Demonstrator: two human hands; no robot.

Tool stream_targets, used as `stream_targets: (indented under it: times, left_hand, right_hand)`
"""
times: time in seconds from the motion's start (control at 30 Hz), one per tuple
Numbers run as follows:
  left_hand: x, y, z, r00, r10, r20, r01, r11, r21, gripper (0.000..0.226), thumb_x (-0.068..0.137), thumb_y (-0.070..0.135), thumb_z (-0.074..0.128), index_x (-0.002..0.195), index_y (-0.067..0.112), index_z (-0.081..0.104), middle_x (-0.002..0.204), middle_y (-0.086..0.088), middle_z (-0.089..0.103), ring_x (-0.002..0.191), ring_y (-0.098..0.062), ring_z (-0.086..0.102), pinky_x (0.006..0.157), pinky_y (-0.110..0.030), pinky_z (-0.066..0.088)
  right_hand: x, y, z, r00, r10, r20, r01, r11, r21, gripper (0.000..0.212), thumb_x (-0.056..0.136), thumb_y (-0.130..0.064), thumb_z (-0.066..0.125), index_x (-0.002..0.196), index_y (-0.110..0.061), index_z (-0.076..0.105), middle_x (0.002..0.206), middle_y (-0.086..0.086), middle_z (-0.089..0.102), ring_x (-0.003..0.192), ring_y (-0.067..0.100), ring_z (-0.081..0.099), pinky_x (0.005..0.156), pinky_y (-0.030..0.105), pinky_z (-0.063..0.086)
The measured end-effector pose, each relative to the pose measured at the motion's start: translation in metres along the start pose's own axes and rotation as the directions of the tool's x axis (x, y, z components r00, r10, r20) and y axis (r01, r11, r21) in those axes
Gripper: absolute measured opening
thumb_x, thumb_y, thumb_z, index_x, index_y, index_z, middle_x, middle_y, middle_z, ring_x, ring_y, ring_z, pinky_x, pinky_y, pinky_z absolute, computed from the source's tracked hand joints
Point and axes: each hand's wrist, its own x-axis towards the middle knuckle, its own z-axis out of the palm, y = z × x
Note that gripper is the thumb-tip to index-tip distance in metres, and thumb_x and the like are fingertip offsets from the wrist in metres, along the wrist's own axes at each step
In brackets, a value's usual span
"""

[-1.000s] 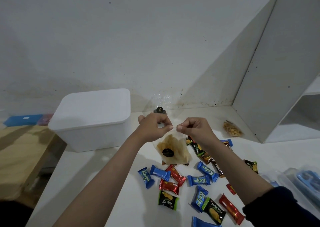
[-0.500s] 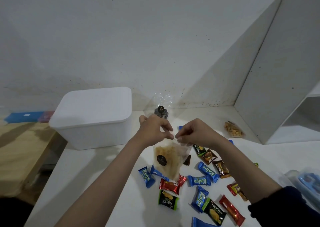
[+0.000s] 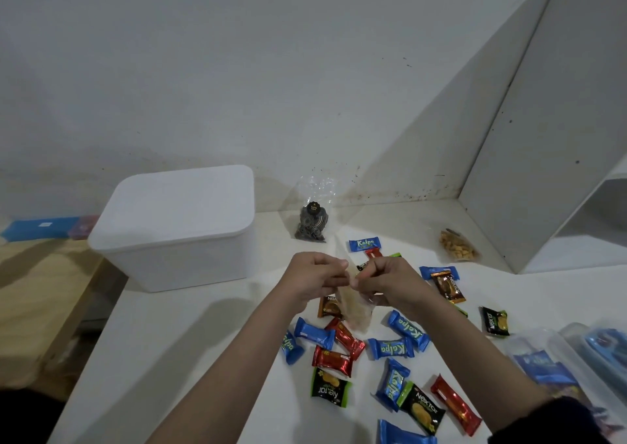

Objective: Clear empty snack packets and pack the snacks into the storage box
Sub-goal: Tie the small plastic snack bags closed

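Observation:
My left hand (image 3: 314,279) and my right hand (image 3: 385,282) meet above the white table (image 3: 190,348), both pinching the top of a clear packet of pale chips (image 3: 354,309) that hangs edge-on between them. The white storage box (image 3: 176,226) stands at the left with its lid on. Several small wrapped snacks lie scattered under and right of my hands: blue Kalpa packs (image 3: 392,348), red packs (image 3: 332,361), green-black Nextar packs (image 3: 328,387).
A clear bag of dark swirled cookies (image 3: 312,223) stands by the wall. A small bag of nuts (image 3: 458,249) lies near a white shelf unit (image 3: 556,145). Clear plastic containers (image 3: 556,359) sit at the right edge. A wooden surface (image 3: 40,294) is at the left.
My hands moved closer together and lower over the snacks; the chip packet turned from face-on to edge-on, its dark label no longer visible. The view shifted, showing more of the table.

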Motion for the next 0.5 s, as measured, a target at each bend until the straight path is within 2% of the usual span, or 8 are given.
stream_targets:
  times: [0.1,0.2,0.27,0.37,0.43,0.5]
  left_hand:
    - [0.002,0.000,0.003,1.000,0.031,-0.002,-0.031,0.997,-0.074,0.004,0.086,0.002,0.063,0.087,0.001,0.067,0.069,-0.007,0.072,0.062,-0.011,0.070,0.063,-0.025,0.056]
    - [0.003,0.000,0.007,0.999,0.047,-0.020,-0.048,0.998,-0.046,0.009,0.081,-0.004,0.065,0.081,0.004,0.067,0.072,-0.008,0.070,0.061,-0.012,0.069,0.062,-0.024,0.057]
    - [0.002,-0.001,0.010,0.999,0.051,-0.014,-0.051,0.999,-0.008,0.015,0.078,-0.008,0.068,0.080,0.007,0.066,0.077,-0.008,0.068,0.068,-0.014,0.068,0.060,-0.021,0.056]
    - [0.000,-0.005,0.014,0.998,0.069,-0.006,-0.069,0.997,0.018,0.025,0.075,-0.016,0.065,0.084,0.007,0.066,0.080,-0.008,0.066,0.075,-0.016,0.066,0.062,-0.021,0.057]
    - [0.000,-0.005,0.014,0.996,0.085,-0.017,-0.086,0.996,-0.006,0.029,0.074,-0.020,0.061,0.085,0.006,0.066,0.080,-0.008,0.065,0.073,-0.015,0.065,0.062,-0.022,0.057]
    - [0.001,-0.003,0.013,0.996,0.089,-0.031,-0.090,0.995,-0.031,0.028,0.075,-0.020,0.060,0.086,0.005,0.066,0.080,-0.009,0.065,0.071,-0.015,0.064,0.062,-0.021,0.058]
  right_hand:
    - [-0.001,0.007,0.001,0.997,0.071,0.004,-0.071,0.983,0.171,0.022,0.083,0.005,0.062,0.064,-0.007,0.059,0.062,0.008,0.057,0.055,0.015,0.055,0.057,0.026,0.052]
    - [-0.002,0.009,0.003,0.992,0.123,-0.009,-0.117,0.963,0.243,0.016,0.086,-0.002,0.062,0.071,-0.006,0.059,0.069,0.010,0.060,0.061,0.015,0.059,0.060,0.027,0.055]
    - [-0.004,0.009,0.005,0.990,0.122,-0.069,-0.113,0.986,0.119,0.007,0.086,-0.005,0.062,0.079,-0.004,0.062,0.074,0.011,0.065,0.067,0.017,0.065,0.065,0.028,0.058]
    - [-0.005,0.005,0.010,0.988,0.016,-0.154,-0.037,0.991,-0.130,0.004,0.086,-0.010,0.064,0.084,-0.007,0.065,0.078,0.009,0.071,0.071,0.015,0.071,0.069,0.027,0.058]
    - [-0.005,0.004,0.013,0.981,-0.040,-0.188,0.012,0.989,-0.148,0.006,0.087,-0.008,0.063,0.081,-0.007,0.065,0.076,0.009,0.072,0.067,0.014,0.071,0.065,0.026,0.057]
    - [-0.006,0.003,0.013,0.975,-0.041,-0.217,0.022,0.996,-0.090,0.010,0.087,-0.006,0.062,0.078,-0.007,0.064,0.073,0.009,0.072,0.065,0.014,0.070,0.065,0.026,0.057]
